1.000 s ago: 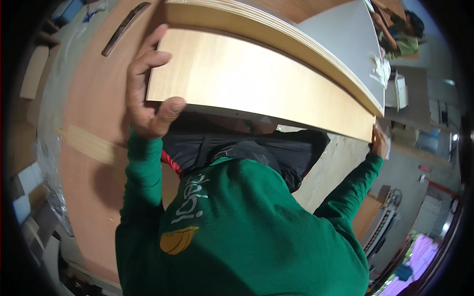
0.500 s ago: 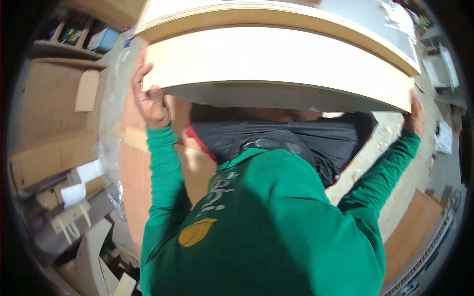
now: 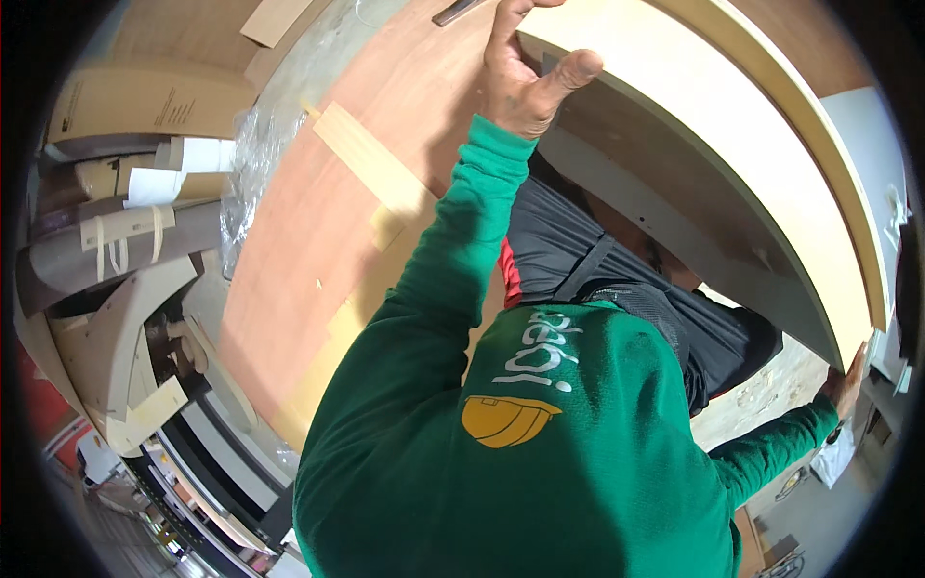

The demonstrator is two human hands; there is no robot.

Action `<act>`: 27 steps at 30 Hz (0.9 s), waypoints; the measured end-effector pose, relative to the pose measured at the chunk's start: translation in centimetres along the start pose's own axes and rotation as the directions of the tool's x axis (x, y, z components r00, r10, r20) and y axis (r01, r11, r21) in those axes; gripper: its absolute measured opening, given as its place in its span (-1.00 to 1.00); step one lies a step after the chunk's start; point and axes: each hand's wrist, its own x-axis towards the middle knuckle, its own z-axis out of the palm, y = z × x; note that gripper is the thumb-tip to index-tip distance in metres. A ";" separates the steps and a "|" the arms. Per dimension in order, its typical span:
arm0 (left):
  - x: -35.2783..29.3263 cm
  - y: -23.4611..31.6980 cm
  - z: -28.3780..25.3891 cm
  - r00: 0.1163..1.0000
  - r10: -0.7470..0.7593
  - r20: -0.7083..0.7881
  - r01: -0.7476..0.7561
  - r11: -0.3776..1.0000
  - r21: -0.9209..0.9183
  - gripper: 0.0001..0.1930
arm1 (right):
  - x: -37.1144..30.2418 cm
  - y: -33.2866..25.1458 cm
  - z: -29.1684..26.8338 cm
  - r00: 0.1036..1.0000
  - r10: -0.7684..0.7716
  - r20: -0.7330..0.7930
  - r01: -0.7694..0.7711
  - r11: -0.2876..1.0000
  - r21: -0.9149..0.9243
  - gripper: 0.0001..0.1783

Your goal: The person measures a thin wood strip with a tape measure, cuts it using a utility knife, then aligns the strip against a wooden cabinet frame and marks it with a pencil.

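Leftward of pale panel (image 3: 742,135), clear plastic (image 3: 246,188) beside pinkish board (image 3: 289,255)

"What are the hands on?"

"A pale wooden panel (image 3: 732,135). The left hand (image 3: 525,91) holds one end, thumb stretched out by the lower edge. The right hand (image 3: 846,385) has the other end by its corner, fingers partly hidden."

"How does it sit?"

"Slantwise, running from the top of the view down to the right, above the black trousers (image 3: 559,231), its grey underside showing."

"And on the left?"

"A reddish-brown wooden sheet (image 3: 289,250) with a pale strip (image 3: 371,149) lying across it, crumpled clear plastic (image 3: 252,183) beside it, and a cardboard box (image 3: 154,101) farther out."
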 end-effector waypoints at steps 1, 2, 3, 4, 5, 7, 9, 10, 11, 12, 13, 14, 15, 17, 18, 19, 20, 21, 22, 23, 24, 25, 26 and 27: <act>0.3 0.2 -0.3 0.990 0.143 -0.017 -0.140 0.984 0.107 -0.31 | -0.1 -0.4 0.1 0.995 0.097 -0.011 -0.096 0.994 0.059 -0.36; 0.1 0.3 -0.5 0.992 0.122 -0.014 -0.119 0.985 0.123 -0.31 | 0.0 -0.7 0.1 0.981 0.193 -0.019 -0.189 0.974 0.121 -0.34; 0.0 0.2 -0.7 0.995 0.102 -0.012 -0.099 0.986 0.137 -0.31 | 0.0 -1.0 0.2 0.973 0.225 -0.047 -0.217 0.967 0.131 -0.34; -0.3 0.2 -0.9 0.997 0.082 -0.010 -0.080 0.985 0.151 -0.31 | 0.1 -1.2 0.2 0.974 0.226 -0.001 -0.223 0.962 0.158 -0.34; -0.5 0.0 -1.0 0.995 0.092 -0.041 -0.088 0.992 0.095 -0.26 | 0.0 -1.3 0.1 0.973 0.229 0.010 -0.227 0.953 0.200 -0.31; -0.4 -1.0 -0.1 0.990 0.119 -0.074 -0.124 0.990 -0.070 -0.16 | -0.4 -1.3 -0.1 0.949 0.270 0.162 -0.306 0.912 0.275 -0.30; -0.5 -1.8 0.3 0.985 0.104 -0.134 -0.121 0.984 -0.132 -0.16 | -1.2 -1.1 0.2 0.996 -0.084 -0.019 0.074 0.950 -0.304 -0.43; -0.1 -2.3 0.9 0.966 0.171 -0.192 -0.180 0.983 -0.033 -0.13 | -2.1 -1.2 0.3 0.937 -0.340 0.077 0.236 0.456 -0.858 -0.40; 0.2 -2.6 1.4 0.975 0.136 -0.176 -0.159 0.980 -0.122 -0.12 | -2.9 -1.3 0.6 0.800 -0.552 0.235 0.351 0.112 -0.930 -0.52; -0.3 -2.3 1.7 0.982 0.068 -0.178 -0.102 0.977 -0.188 -0.09 | -3.4 -1.7 1.2 0.952 -0.305 0.003 0.250 0.771 -0.585 -0.66; 0.3 -1.8 1.2 0.984 0.143 -0.109 -0.147 0.989 -0.028 -0.07 | -4.2 -2.2 2.1 0.978 0.002 -0.208 0.020 0.994 0.105 -0.71; 0.6 -1.4 1.3 0.981 0.172 -0.093 -0.166 0.984 0.068 -0.06 | -5.2 -2.8 3.0 0.968 -0.027 -0.248 0.073 0.982 0.177 -0.72; 0.8 -0.7 0.7 0.992 0.115 -0.046 -0.112 0.992 0.066 -0.08 | -6.2 -4.4 3.7 0.949 0.022 -0.314 0.037 0.983 0.181 -0.77; 0.7 -0.2 0.2 0.989 0.147 0.010 -0.147 0.980 0.134 -0.11 | -7.6 -6.4 4.4 0.953 0.000 -0.303 0.070 0.973 0.219 -0.80; 0.7 -0.1 -0.1 0.983 0.176 0.044 -0.181 0.964 0.195 -0.13 | -8.1 -7.6 4.4 0.955 -0.028 -0.295 0.100 0.967 0.232 -0.79; 0.6 0.1 -0.4 0.984 0.166 0.063 -0.177 0.955 0.238 -0.13 | -8.5 -8.8 4.3 0.960 -0.059 -0.274 0.129 0.960 0.247 -0.78; 0.5 0.1 -0.6 0.985 0.163 0.056 -0.172 0.958 0.231 -0.17 | -8.8 -9.7 4.1 0.953 -0.086 -0.292 0.166 0.951 0.262 -0.76; 0.4 0.2 -0.8 0.979 0.194 0.056 -0.202 0.948 0.246 -0.22 | -9.2 -10.4 4.0 0.947 -0.116 -0.299 0.202 0.939 0.278 -0.75; 0.5 0.1 -0.9 0.978 0.204 0.044 -0.209 0.942 0.264 -0.27 | -9.2 -11.1 3.9 0.939 -0.147 -0.312 0.241 0.926 0.290 -0.73; 0.5 0.0 -1.0 0.971 0.234 0.056 -0.240 0.931 0.276 -0.44 | -9.4 -11.5 3.9 0.930 -0.207 -0.304 0.299 0.908 0.295 -0.72; 0.6 0.0 -1.1 0.966 0.249 0.075 -0.260 0.928 0.266 -0.49 | -9.7 -12.0 3.7 0.912 -0.237 -0.334 0.333 0.904 0.269 -0.71; 0.8 -0.1 -1.3 0.963 0.259 0.074 -0.269 0.928 0.258 -0.54 | -9.8 -12.5 3.6 0.895 -0.267 -0.357 0.365 0.898 0.244 -0.71; 1.0 0.0 -1.4 0.960 0.268 0.082 -0.280 0.927 0.250 -0.59 | -9.6 -13.4 3.4 0.872 -0.329 -0.361 0.414 0.891 0.187 -0.70; 1.1 0.1 -1.4 0.940 0.329 0.092 -0.342 0.902 0.264 -0.73 | -9.5 -14.4 2.9 0.821 -0.397 -0.411 0.490 0.859 0.149 -0.69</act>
